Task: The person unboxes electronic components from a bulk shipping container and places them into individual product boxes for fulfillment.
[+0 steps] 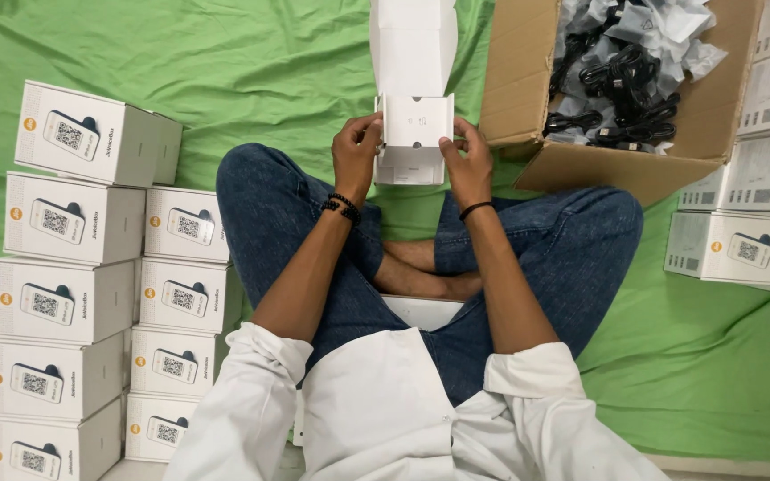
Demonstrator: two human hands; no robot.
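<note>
White carton (413, 125) held out front; left hand (356, 153), right hand (468, 160) each grip one side, forearms converging.

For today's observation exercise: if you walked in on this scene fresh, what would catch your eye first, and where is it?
First, the white carton held open between the left hand and right hand, at the centre above the crossed legs in jeans. Next, the stacked white printed boxes along the left on the bright green sheet. At upper right, an open cardboard box holds bagged black cables.
</note>
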